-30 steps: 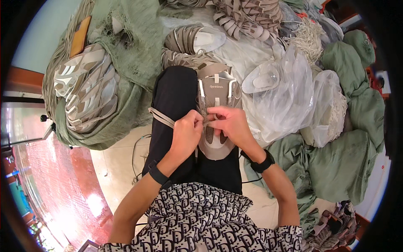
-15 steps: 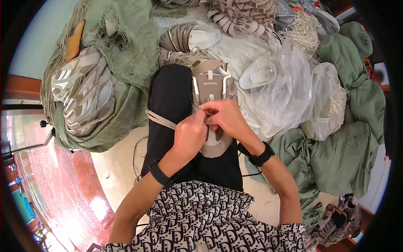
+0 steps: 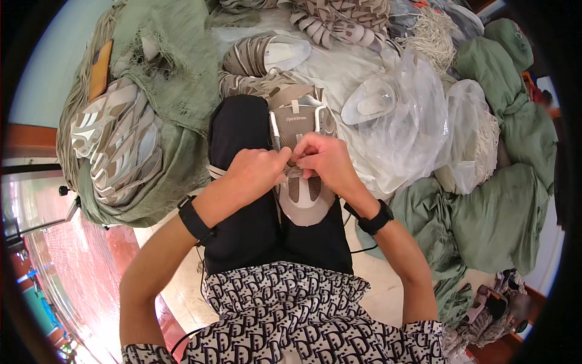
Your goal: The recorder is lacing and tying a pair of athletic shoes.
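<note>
A beige and brown shoe upper (image 3: 306, 203) with a mesh toe lies over my lap, toe end toward me. My left hand (image 3: 257, 173) is closed in a pinch over its left eyelet row, seemingly on a thin pale shoelace. Close beside it, my right hand (image 3: 327, 161) pinches at the middle of the lacing area; its fingers hide what they hold. The fingertips of both hands nearly meet below the tongue (image 3: 296, 124). Flat pale laces (image 3: 216, 171) cross my left thigh and pass under the left forearm.
Bundled shoe uppers (image 3: 118, 139) rest on green cloth (image 3: 176, 79) at left. More stacked uppers (image 3: 248, 54) lie ahead on white sheeting. To the right are a clear plastic bag (image 3: 409, 124), a bundle of pale laces (image 3: 433, 39) and green sacks (image 3: 497, 212).
My left hand has moved left and slightly up, its forearm swinging outward. The right hand has risen slightly on the upper. Less of the laces on my thigh shows.
</note>
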The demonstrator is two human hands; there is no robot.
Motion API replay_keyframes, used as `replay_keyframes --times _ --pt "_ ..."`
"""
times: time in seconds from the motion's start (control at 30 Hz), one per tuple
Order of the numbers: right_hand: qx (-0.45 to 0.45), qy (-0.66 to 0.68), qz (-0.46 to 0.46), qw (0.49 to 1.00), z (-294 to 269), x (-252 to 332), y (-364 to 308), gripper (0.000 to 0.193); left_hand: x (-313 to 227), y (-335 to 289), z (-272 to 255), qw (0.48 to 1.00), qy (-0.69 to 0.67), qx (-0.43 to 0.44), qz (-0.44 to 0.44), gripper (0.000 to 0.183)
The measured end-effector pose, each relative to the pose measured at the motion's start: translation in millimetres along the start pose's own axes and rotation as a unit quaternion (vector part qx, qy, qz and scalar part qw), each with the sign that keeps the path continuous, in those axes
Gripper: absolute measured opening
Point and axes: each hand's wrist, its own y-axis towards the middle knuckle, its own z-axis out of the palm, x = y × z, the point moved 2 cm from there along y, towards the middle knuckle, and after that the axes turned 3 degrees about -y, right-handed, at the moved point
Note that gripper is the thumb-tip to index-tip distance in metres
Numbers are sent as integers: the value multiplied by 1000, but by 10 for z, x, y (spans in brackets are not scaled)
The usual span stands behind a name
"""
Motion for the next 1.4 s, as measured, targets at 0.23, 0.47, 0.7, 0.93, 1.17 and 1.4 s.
replay_keyframes --times 0.23,0.47,0.7,0.93,1.17,1.4 --pt "13 -212 -83 974 115 33 98 9 76 -23 2 981 124 47 140 25" --pt "26 -434 -174 883 195 93 178 18 119 -118 73 978 143 -46 143 23" --pt "136 -378 -75 913 125 156 275 23 90 -117 84 974 132 -104 150 14" --pt "25 -374 -185 908 142 48 193 16 47 -80 150 962 160 -157 158 10" --pt "38 -390 -195 899 77 115 216 13 32 -80 185 968 181 -127 121 16" --pt "59 -455 -211 863 126 88 268 11 -5 -72 159 971 142 -157 115 22"
